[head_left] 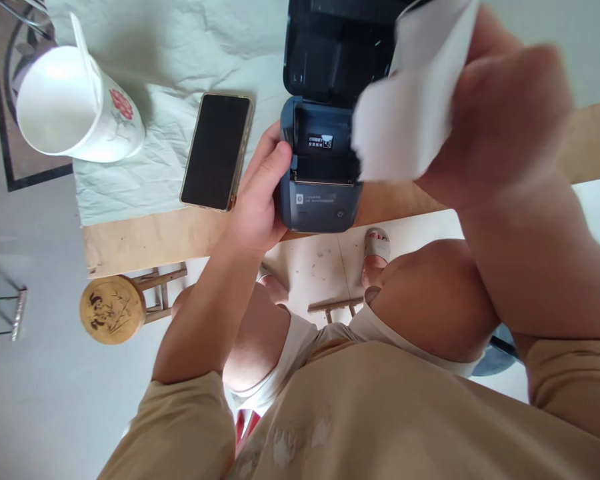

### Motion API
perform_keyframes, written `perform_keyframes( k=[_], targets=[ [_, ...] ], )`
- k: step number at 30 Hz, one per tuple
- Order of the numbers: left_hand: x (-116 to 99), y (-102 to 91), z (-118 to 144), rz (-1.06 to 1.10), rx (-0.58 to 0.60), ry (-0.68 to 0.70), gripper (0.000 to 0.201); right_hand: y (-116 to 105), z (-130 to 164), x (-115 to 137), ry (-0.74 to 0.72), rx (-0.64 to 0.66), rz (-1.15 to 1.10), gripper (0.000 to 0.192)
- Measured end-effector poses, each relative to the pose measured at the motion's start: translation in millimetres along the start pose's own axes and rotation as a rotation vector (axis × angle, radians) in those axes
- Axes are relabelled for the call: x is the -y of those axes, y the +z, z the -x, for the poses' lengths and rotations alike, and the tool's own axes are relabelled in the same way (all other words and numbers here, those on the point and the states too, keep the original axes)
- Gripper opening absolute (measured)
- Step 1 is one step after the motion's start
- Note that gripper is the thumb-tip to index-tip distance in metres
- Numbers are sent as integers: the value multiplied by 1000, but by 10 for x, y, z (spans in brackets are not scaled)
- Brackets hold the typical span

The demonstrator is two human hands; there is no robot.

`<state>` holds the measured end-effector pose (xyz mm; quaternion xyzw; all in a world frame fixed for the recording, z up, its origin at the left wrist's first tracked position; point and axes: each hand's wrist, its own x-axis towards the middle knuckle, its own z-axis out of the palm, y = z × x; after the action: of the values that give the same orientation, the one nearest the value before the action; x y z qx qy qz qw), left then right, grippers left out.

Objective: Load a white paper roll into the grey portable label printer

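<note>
The dark blue plastic label printer (320,193), lid open, sits at the wooden worktop's (150,240) near edge. The left hand (260,200) grips its side at nine o'clock; the right hand (490,113) pinches blurred white paper (405,113) above it at two o'clock.

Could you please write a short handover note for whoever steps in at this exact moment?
Left hand: steadies the left side of the small dark printer, which sits at the table edge.
Right hand: holds a white paper roll, blurred, just above the printer's open bay.
Done: printer lid is up, bay appears empty.
Left: roll not yet seated; lid still open.
Nearby: phone lies face up left of the printer; white jug further left on the cloth.
</note>
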<state>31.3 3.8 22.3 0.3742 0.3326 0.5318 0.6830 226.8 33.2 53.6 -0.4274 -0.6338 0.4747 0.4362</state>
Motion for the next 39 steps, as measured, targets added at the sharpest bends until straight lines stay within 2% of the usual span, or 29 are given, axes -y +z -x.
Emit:
perform_keyframes(
  k=[3, 4, 6, 9, 13, 19, 22, 24, 26, 29, 31, 33, 36, 39],
  targets=[
    [26, 26, -7, 31, -23, 0, 20, 1, -41, -54, 134, -109, -276, 40],
    [32, 33, -8, 41, -44, 0, 21, 11, -38, -79, 133, -146, -270, 41],
    [39, 39, -8, 50, -55, -1, 20, 34, -12, -126, 94, -186, -190, 36],
    [31, 37, -7, 58, -39, -1, 19, 36, 31, -158, -25, -167, -74, 25],
    [10, 44, -1, 66, -41, -11, 20, -37, 31, -205, -155, -237, 267, 25],
    [33, 15, -5, 24, -12, 11, 20, -97, -21, -451, 1, -163, 626, 42],
    [39, -2, -7, 18, -38, -7, 19, -89, -10, -493, 16, -143, 706, 52],
    [34, -5, -5, 18, -59, -21, 21, -94, 21, -444, -35, -134, 661, 61],
    [26, -6, 1, 22, -66, -33, 22, -128, 65, -342, -169, -163, 565, 63],
    [19, -9, 8, 38, -51, -48, 20, -258, 118, -181, -425, -329, 502, 53],
    [19, -12, 10, 54, -47, -46, 20, -385, 121, -148, -477, -475, 577, 53],
    [22, -15, 9, 56, -49, -38, 20, -510, 96, -207, -349, -535, 723, 58],
    [26, -18, 4, 34, -67, -33, 20, -639, 33, -407, -46, -481, 880, 64],
    [26, -11, -2, 24, -79, -32, 22, -675, -11, -571, 31, -478, 892, 57]
  ],
)
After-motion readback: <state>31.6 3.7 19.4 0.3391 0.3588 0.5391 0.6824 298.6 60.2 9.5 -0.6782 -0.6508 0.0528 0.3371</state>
